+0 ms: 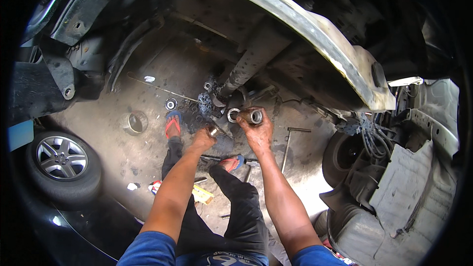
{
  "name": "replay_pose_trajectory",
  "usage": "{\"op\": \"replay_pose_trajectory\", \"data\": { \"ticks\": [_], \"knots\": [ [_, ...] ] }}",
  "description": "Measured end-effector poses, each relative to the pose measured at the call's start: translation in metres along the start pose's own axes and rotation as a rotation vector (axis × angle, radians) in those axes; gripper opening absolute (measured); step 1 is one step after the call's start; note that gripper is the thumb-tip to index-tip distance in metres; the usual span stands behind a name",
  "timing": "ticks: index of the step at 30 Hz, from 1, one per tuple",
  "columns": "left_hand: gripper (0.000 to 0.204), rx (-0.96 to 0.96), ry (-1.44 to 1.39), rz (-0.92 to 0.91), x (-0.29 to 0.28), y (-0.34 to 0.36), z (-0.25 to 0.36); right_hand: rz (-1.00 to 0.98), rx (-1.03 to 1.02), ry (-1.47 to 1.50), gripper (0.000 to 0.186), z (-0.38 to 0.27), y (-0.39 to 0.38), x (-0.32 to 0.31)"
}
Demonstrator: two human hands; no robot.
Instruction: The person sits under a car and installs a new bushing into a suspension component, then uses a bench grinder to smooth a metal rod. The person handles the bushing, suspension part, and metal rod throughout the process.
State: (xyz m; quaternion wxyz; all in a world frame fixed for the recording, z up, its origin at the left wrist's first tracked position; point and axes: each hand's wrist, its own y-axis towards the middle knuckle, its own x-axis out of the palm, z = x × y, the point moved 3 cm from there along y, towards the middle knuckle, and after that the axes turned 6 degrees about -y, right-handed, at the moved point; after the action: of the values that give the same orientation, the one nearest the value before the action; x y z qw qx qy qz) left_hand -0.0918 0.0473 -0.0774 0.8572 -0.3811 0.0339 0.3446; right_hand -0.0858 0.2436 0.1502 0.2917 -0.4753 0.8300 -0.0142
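Observation:
My right hand (258, 133) grips a greasy hollow metal part (254, 116) beside a round bore with a bright rim (232, 114) on the hub assembly (214, 102) under the vehicle. Just left of it, my left hand (202, 139) is closed on a small shiny metal piece (213, 131), partly hidden by my fingers. Grease covers the hub, which is at the lower end of a dark tube (249, 61). A bearing ring (171, 104) and a round tin (135, 122) are on the stained floor left of the hub.
A wheel (61, 157) stands at the left. Bodywork (295, 0) overhangs from above; stripped panels (414, 177), hoses and another tyre (337, 155) crowd the right. Tools (288, 150) lie around my sandalled feet (231, 162).

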Motion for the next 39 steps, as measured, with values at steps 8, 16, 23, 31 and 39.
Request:
{"op": "replay_pose_trajectory", "data": {
  "ticks": [8, 16, 23, 31, 39],
  "knots": [
    [0.056, -0.089, 0.004, -0.037, -0.010, -0.013, 0.021, -0.126, -0.001, -0.466, 0.039, -0.027, 0.021, 0.015],
    [0.058, -0.132, -0.072, -0.115, -0.002, -0.003, 0.006, -0.337, -0.027, -0.894, 0.043, -0.058, 0.029, 0.017],
    [0.050, -0.210, -0.017, -0.044, -0.014, -0.014, 0.021, -0.169, 0.032, -0.836, 0.039, -0.076, 0.021, 0.030],
    [0.052, -0.098, -0.055, -0.039, -0.012, -0.013, 0.017, -0.068, 0.002, -0.836, 0.035, -0.073, 0.027, 0.041],
    [0.047, -0.076, -0.169, -0.019, 0.004, -0.021, 0.002, -0.285, 0.101, -0.819, 0.042, -0.070, 0.010, 0.006]
  ]
}}
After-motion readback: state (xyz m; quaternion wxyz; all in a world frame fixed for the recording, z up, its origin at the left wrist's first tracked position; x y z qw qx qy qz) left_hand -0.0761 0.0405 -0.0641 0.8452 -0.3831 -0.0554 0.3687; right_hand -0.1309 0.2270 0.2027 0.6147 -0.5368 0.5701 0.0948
